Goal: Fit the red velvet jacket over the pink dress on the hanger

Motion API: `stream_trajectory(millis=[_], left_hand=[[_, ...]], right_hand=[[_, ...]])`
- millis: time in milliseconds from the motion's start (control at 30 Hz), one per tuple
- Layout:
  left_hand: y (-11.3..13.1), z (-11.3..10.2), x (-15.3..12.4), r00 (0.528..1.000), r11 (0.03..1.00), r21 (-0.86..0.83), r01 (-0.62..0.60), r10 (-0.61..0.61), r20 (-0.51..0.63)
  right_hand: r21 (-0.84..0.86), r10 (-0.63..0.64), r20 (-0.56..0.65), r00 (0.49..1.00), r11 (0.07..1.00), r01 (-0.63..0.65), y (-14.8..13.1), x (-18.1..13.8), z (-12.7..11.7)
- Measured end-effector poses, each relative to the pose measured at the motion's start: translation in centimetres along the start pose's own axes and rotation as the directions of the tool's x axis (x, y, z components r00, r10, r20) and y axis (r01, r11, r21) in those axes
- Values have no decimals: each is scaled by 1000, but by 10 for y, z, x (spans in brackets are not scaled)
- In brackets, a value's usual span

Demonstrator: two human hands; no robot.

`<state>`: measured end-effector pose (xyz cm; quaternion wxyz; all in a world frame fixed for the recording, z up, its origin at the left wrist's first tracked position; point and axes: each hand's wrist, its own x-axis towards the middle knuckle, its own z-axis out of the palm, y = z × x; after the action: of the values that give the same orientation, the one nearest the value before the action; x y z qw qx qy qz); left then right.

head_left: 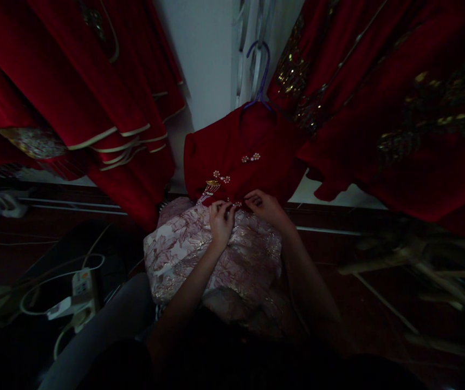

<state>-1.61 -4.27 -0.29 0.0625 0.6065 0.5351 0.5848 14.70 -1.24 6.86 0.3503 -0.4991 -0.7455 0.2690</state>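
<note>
A red top (273, 179) hangs on a purple hanger (263, 81). Small beaded flower ornaments (251, 157) dot its front, with a gold fringed piece (213, 185) at its lower left. Below it, pink floral brocade fabric (179, 244) spreads over my lap. My left hand (221, 222) is closed at the lower edge of the red top, thumb and finger pinched beside a beaded ornament (236, 204). Just right of that ornament, my right hand (264, 205) has its fingertips pressed together; dim light hides whatever they may hold.
Red garments with pale piping (114, 130) hang at left, and sequined red garments (399, 108) at right. A power strip (83, 295) with white cables lies lower left. Wooden sticks or legs (379, 262) stand at right. A white wall (208, 70) rises behind.
</note>
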Motion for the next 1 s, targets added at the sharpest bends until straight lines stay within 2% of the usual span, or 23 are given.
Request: stream_trajectory(millis=[367, 567, 900, 1000], left_hand=[[0, -1, 0, 999, 998, -50, 36, -35, 26], [-1, -1, 0, 997, 995, -80, 66, -63, 37], [1, -1, 0, 983, 978, -109, 181, -177, 47], [5, -3, 2, 957, 934, -222, 281, -254, 141]], right_hand=[[101, -27, 34, 999, 995, 23, -5, -1, 7], [95, -25, 45, 999, 995, 21, -8, 0, 13], [160, 5, 87, 996, 987, -19, 1, 0, 14], [162, -33, 105, 994, 987, 15, 2, -1, 15]])
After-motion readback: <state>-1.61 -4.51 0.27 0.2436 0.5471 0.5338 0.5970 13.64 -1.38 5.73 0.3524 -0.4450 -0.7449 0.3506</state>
